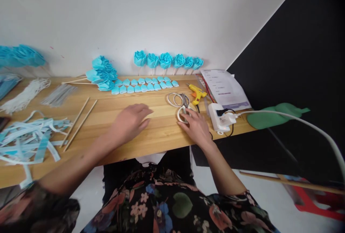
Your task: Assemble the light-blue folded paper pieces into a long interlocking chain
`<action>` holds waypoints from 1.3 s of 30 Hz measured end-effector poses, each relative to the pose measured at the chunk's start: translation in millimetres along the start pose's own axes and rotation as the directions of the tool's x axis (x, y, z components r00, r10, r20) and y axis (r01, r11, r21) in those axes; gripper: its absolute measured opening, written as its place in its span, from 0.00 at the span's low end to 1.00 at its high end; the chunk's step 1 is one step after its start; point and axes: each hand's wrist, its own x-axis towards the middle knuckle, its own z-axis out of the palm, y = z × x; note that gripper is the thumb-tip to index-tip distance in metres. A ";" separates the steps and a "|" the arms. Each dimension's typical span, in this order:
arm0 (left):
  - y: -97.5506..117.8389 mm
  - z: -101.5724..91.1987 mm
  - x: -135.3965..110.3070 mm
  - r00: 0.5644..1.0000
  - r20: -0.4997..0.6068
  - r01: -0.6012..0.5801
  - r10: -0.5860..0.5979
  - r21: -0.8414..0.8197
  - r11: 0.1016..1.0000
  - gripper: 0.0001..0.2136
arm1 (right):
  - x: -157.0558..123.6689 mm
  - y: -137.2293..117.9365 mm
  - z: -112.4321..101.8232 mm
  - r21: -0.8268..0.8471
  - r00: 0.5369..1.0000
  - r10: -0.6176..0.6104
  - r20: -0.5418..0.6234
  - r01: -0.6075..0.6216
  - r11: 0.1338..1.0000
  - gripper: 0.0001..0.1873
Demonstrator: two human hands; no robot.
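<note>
1. Left hand (pixel 130 123), left of centre: blurred, over the tabletop (pixel 159 132), its grip loosely spread, thumb apart from fingers.
2. Right hand (pixel 198 127), right of centre: touching the scissors' (pixel 185 100) white handles; whether its grip pinches them, I cannot tell.
3. Scissors, right of centre, blades toward the frame's top.
4. Yellow glue gun (pixel 198 93), just beside them.
5. Two rows of blue pieces (pixel 144 88), mid-frame.
6. Six blue flowers (pixel 165 61), upper centre.

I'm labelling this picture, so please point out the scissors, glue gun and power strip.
Scissors (pixel 185 101): head view, on the metal blades.
Glue gun (pixel 198 93): head view, on the yellow body.
Power strip (pixel 214 115): head view, on the white casing.
</note>
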 end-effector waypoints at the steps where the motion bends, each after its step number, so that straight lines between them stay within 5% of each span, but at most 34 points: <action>1: 9.2 8.5 21.0 0.998 0.028 -0.060 0.060 0.010 0.998 0.14 | -0.4 -1.3 2.3 0.006 1.000 0.004 -0.017 -0.004 1.000 0.17; 5: 32.8 43.8 93.2 0.986 0.090 -0.146 0.139 0.079 0.986 0.15 | -1.7 -1.9 5.3 0.057 0.997 0.023 -0.070 -0.019 0.998 0.14; 9: 35.7 66.2 124.4 0.980 0.191 -0.087 0.060 0.137 0.987 0.13 | -10.1 0.7 3.2 0.093 0.992 0.041 -0.117 -0.030 0.995 0.15; 13: 18.8 60.7 128.5 0.986 0.165 -0.026 0.018 0.050 0.998 0.12 | -22.9 2.1 6.0 0.089 0.986 0.031 -0.164 -0.016 0.996 0.15; 17: -5.7 32.4 140.9 0.986 -0.025 0.159 -0.166 -0.181 0.971 0.09 | -29.6 2.8 13.2 0.105 0.974 0.027 -0.227 -0.003 0.994 0.15; 20: -14.8 19.2 161.3 0.965 -0.121 0.193 -0.234 -0.280 0.940 0.09 | -30.2 3.6 15.9 0.121 0.969 0.028 -0.247 0.002 0.993 0.15; 29: 5.6 61.9 233.5 0.999 -0.027 0.031 -0.032 -0.058 0.998 0.13 | -30.2 3.7 13.8 0.158 0.962 0.051 -0.269 -0.008 0.987 0.13; 34: 13.8 68.2 241.2 0.999 -0.043 0.027 -0.031 -0.094 0.995 0.14 | -30.2 3.2 13.6 0.165 0.963 0.052 -0.264 -0.008 0.986 0.13; 39: 7.9 65.3 213.4 0.998 -0.035 0.036 -0.049 -0.310 0.950 0.08 | -29.0 5.1 13.4 0.183 0.965 0.062 -0.255 -0.015 0.983 0.13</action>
